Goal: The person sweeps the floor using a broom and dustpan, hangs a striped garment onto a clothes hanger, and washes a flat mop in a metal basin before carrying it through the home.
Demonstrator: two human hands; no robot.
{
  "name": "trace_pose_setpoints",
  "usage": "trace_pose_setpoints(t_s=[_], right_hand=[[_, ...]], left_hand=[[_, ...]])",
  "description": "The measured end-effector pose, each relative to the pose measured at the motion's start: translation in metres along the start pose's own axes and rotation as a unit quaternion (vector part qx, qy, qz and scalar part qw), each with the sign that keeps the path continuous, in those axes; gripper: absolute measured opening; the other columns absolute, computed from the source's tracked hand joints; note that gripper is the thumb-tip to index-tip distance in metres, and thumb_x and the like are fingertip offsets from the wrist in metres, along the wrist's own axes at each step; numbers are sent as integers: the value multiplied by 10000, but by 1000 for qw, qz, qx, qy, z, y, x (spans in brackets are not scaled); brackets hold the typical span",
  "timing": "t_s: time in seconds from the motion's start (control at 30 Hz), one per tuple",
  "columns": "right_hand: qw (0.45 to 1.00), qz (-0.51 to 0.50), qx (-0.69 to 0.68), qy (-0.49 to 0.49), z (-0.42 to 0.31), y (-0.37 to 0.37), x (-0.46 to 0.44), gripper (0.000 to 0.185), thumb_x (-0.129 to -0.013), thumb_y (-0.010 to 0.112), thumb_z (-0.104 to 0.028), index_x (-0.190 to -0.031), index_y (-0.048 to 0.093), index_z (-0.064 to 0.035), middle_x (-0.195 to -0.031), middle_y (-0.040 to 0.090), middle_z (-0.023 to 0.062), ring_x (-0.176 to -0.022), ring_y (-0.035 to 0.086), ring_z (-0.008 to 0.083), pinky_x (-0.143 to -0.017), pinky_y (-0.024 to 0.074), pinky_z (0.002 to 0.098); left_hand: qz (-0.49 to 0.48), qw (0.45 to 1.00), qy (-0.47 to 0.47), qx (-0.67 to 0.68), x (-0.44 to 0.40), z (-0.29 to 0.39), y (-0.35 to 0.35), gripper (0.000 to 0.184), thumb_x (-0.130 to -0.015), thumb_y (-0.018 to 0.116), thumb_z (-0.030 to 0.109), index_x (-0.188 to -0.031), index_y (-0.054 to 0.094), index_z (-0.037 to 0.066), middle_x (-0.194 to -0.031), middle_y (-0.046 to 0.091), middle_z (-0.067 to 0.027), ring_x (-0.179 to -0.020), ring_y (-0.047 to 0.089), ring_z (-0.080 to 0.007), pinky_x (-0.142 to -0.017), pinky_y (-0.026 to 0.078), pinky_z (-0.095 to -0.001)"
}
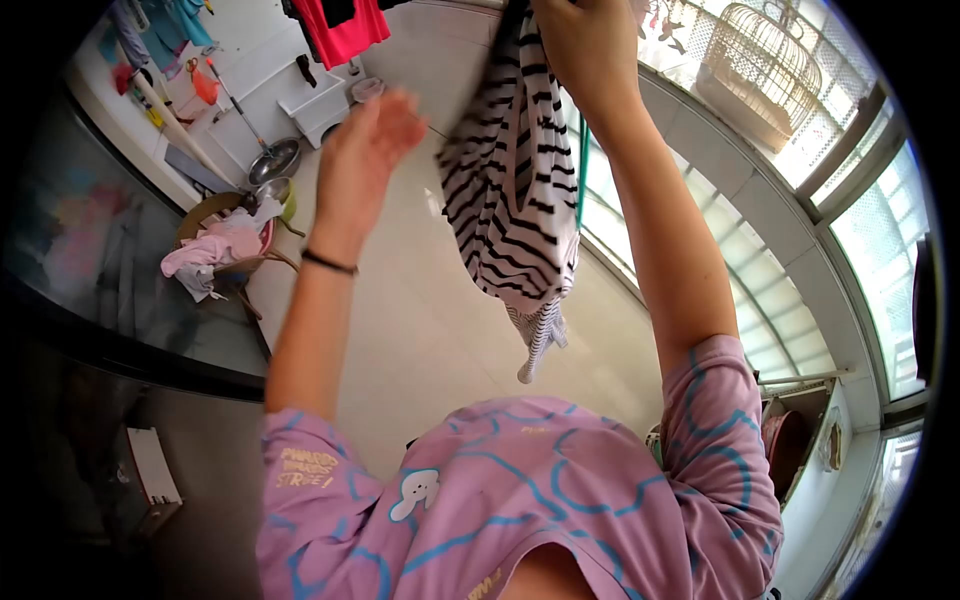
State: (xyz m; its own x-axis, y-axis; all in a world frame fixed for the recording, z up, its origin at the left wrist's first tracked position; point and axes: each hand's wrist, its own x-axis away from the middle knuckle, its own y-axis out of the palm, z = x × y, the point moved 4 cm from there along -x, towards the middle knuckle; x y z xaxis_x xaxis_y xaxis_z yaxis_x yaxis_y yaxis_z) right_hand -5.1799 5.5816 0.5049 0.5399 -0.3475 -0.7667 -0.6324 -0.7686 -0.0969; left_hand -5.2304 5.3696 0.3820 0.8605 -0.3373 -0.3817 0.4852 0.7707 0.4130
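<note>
A white garment with black wavy stripes [520, 220] hangs in folds in front of me, narrowing toward its lower end. My right hand [588, 55] grips it high up at the top edge of the view, with the fingertips partly cut off. A thin green strip [583, 165] shows behind the cloth on its right side. To the left of the garment and apart from it, my left hand [368, 145] is raised with nothing in it. Its fingers are loosely extended and somewhat blurred.
At the left, a chair [250, 262] bears pink and white clothes [222, 245]. Metal pans [275, 160] and a white basin [318, 100] stand by the wall. Red clothing [345, 35] hangs overhead. A birdcage [760, 70] is by the windows on the right.
</note>
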Motion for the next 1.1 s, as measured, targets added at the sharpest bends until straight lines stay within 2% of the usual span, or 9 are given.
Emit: trace_pose_setpoints(t_s=[0.13, 0.27, 0.37, 0.43, 0.57, 0.63, 0.73, 0.83, 1.1], right_hand=[[998, 48, 11, 34, 0, -10, -1, 183, -833, 513, -141, -783, 522, 34, -567, 513, 108, -520, 513, 196, -510, 410, 349], [994, 13, -46, 99, -32, -22, 16, 150, -843, 498, -119, -786, 509, 19, -551, 477, 54, -504, 483, 130, -464, 384, 302], [997, -9, -22, 70, -17, -17, 14, 154, -841, 492, -116, -809, 525, 31, -562, 499, 61, -533, 501, 122, -462, 392, 301], [999, -5, 21, 45, -7, -18, 17, 163, -840, 485, -114, -822, 532, 41, -570, 512, 65, -552, 519, 124, -467, 400, 305], [984, -85, 154, 21, -4, -28, 25, 243, -800, 593, -264, -832, 626, -26, -593, 521, -14, -546, 453, 73, -527, 392, 257], [929, -220, 295, 34, 3, -32, 29, 307, -780, 587, -335, -909, 636, -61, -660, 627, 120, -652, 637, 259, -641, 493, 360], [904, -257, 342, 28, 13, -28, 45, 344, -769, 597, -386, -979, 661, -122, -746, 654, 122, -744, 637, 294, -690, 489, 391], [903, -293, 314, 15, 8, -13, 65, 310, -777, 624, -381, -962, 678, -137, -774, 660, 119, -769, 626, 317, -673, 487, 396], [929, -358, 90, -25, -45, -15, 106, 200, -760, 657, -255, -847, 640, -76, -614, 564, 140, -577, 565, 320, -545, 445, 374]], left_hand=[[29, 996, -52, -68, 105, -106, -18, 277, -894, 593, 195, -1117, 528, 46, -1032, 567, -48, -889, 555, -135, -829, 478, -305], [-77, 967, -232, -76, 178, -170, 30, 1220, -655, 825, 382, -1454, -74, 173, -1495, 94, -112, -1345, 249, -333, -1021, 293, -555], [-60, 985, -145, -77, 167, -178, 60, 1045, -744, 748, 408, -1427, 50, 36, -1449, 221, -113, -1339, 275, -287, -1063, 299, -445], [55, 991, -117, -41, 142, -158, 65, 675, -812, 714, 256, -1301, 352, -35, -1229, 501, -90, -1104, 516, -169, -899, 443, -296], [148, 975, -130, 99, 119, -142, 22, 506, -912, 558, 342, -1259, 434, -4, -1174, 543, -88, -1033, 554, -166, -859, 464, -296], [162, 978, -58, 116, 105, -96, 15, 446, -929, 534, 301, -1240, 452, -8, -1184, 548, -98, -1040, 562, -170, -874, 473, -312], [149, 987, 57, -24, 100, -16, 35, 397, -938, 524, 261, -1226, 475, -8, -1114, 588, -101, -968, 587, -161, -823, 487, -292], [-16, 979, 6, -204, 105, -26, 56, 340, -939, 517, 237, -1170, 525, -13, -1025, 606, -72, -860, 580, -121, -773, 461, -239], [112, 982, -129, 75, 75, -111, 51, 374, -896, 484, 264, -1194, 522, 40, -1116, 563, -54, -993, 528, -157, -838, 416, -245]])
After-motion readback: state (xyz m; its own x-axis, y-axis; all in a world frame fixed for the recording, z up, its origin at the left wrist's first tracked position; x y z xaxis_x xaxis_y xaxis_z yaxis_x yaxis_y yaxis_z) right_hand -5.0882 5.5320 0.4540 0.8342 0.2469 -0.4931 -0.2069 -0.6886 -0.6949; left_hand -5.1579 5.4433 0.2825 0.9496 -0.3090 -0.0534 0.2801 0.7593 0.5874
